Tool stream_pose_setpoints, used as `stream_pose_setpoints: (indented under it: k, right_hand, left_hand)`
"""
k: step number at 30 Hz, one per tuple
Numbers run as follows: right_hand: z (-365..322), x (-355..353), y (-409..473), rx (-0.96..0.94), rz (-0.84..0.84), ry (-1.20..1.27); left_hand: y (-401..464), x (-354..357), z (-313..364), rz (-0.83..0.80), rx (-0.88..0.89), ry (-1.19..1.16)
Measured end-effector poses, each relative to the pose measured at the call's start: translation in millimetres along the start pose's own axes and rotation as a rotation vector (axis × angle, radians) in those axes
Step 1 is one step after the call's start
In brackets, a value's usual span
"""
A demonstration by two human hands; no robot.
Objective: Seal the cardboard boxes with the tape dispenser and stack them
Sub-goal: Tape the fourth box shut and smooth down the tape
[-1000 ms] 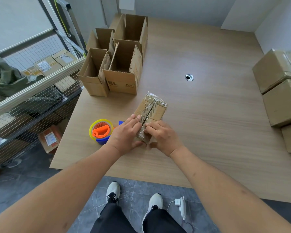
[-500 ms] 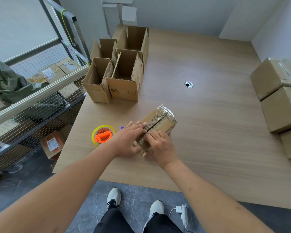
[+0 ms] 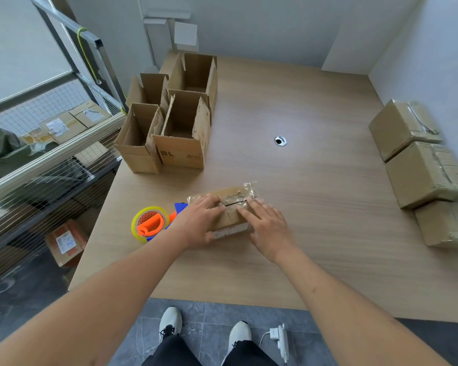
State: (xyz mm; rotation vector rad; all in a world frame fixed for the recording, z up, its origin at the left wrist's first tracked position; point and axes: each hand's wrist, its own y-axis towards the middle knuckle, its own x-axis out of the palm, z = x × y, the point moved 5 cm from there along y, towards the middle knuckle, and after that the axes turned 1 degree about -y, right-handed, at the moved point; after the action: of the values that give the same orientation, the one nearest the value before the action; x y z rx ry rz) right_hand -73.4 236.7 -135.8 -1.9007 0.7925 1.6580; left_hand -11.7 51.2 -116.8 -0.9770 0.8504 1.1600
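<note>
A small taped cardboard box point(image 3: 232, 200) lies on the wooden table point(image 3: 315, 196) near its front edge, long side running left to right. My left hand point(image 3: 198, 224) lies over the box's left part, fingers straight on top and thumb at the near side. My right hand point(image 3: 266, 227) rests on its right near corner with straight fingers. The tape dispenser point(image 3: 152, 223), yellow, orange and blue, lies on the table just left of my left hand, touched by neither hand.
Several open empty cardboard boxes point(image 3: 175, 128) stand at the table's back left. Three sealed boxes point(image 3: 423, 173) sit along the right edge by the wall. A cable hole point(image 3: 280, 141) is mid-table. A wire shelf rack point(image 3: 45, 159) with parcels stands left of the table.
The box has been turned from pointing away from me to lying crosswise. Both hands stayed on it and now spread flatter across its top.
</note>
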Motion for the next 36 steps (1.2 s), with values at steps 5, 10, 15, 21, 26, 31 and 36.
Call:
stream_pose_setpoints:
  k: [5, 10, 15, 21, 26, 31, 36]
  right_hand:
    - [-5, -7, -5, -0.072, 0.176, 0.027]
    - [2, -4, -13, -0.089, 0.158, 0.15]
    - [23, -5, -3, -0.104, 0.076, 0.265]
    - [19, -5, 7, -0.127, 0.112, 0.292]
    - [20, 0, 10, -0.132, 0.121, 0.309]
    - [25, -10, 11, -0.162, 0.156, 0.175]
    - [14, -8, 19, -0.141, 0.047, 0.106]
  left_hand:
    - [10, -9, -12, -0.049, -0.036, 0.12]
    - [22, -5, 2, 0.104, -0.184, 0.043]
    - [33, 4, 5, 0.047, -0.159, 0.057]
    - [35, 11, 14, -0.035, -0.165, 0.096]
    - [38, 24, 16, 0.061, -0.2, 0.143]
    - [42, 29, 8, 0.123, -0.144, 0.123]
    - [46, 21, -1, 0.116, -0.073, -0.019]
